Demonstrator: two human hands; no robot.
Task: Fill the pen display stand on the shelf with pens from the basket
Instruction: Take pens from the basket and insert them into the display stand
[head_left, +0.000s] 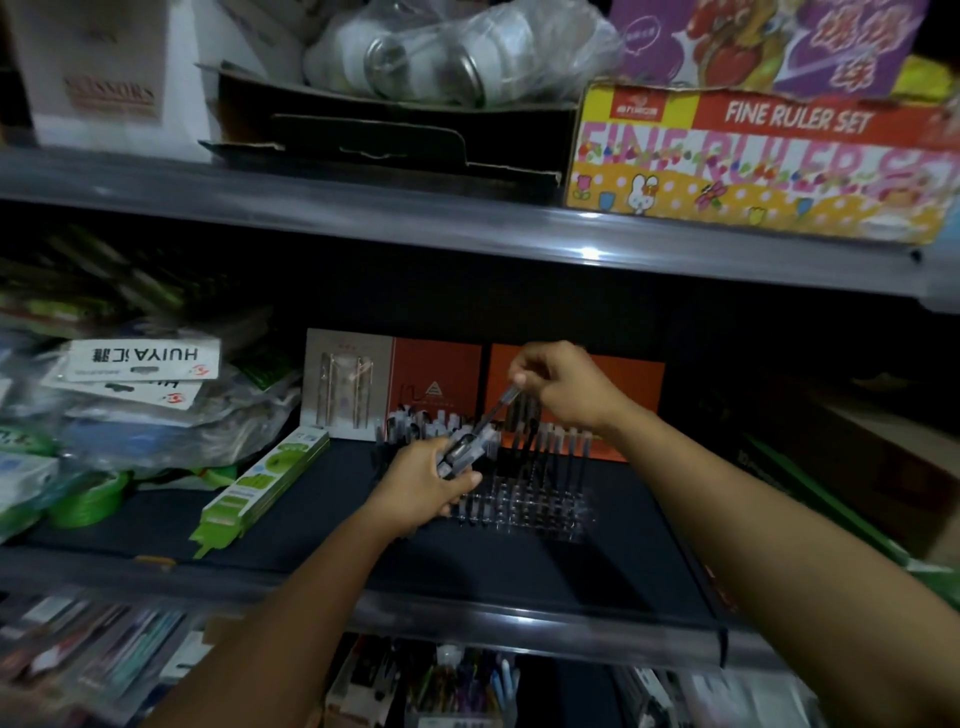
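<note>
Pen (497, 410): your right hand (563, 387) pinches its upper end between thumb and fingertips (519, 378); the pen slants down and to the left from there, its lower end meeting the bundle (464, 451) in your left hand (423, 486). Left fingers are curled round that bundle of clear-barrelled pens, thumb on the near side; how many pens it holds cannot be told, the frame is blurred.

Just below and to the right of your left fingers sits the stand (524, 501), clear plastic, on the dark shelf (322, 499). Its rear rows, under your right hand, hold upright pens; the front rows nearest you show bare slots. Behind the stand, touching or nearly so, stands an orange and beige backing card (441, 371).

Left of your left hand lies a green box (265, 480), angled on the shelf. Farther left: green tape rolls (91, 501) and bagged packets (140, 364). Above your right hand, on the upper shelf, a ruler set box (753, 166).
</note>
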